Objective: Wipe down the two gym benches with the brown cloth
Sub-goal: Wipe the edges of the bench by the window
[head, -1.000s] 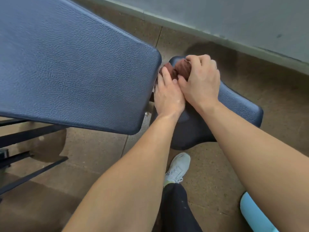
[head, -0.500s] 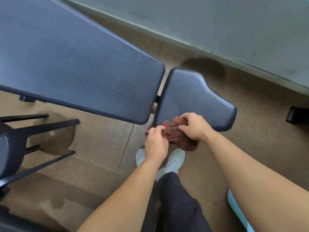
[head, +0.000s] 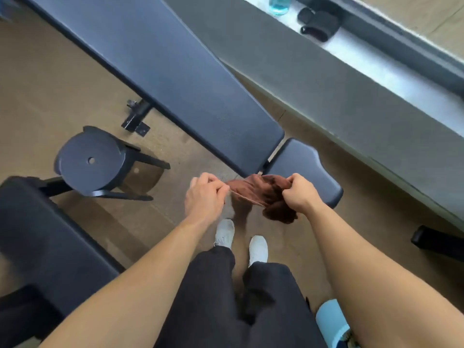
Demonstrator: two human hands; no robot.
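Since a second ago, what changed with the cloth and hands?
The brown cloth came off the seat pad: a second ago both hands pressed it bunched on the pad, then slid it to the near edge. Now the left hand pinches one edge and the right hand grips the bunched rest, pulled apart in the air. Unchanged: both hands keep hold; the bench has not moved.

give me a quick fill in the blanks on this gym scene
The left hand and right hand both grip one ____ cloth.
The stool stands to the person's ____.
The shoes are ____.
Missing: brown; left; white.
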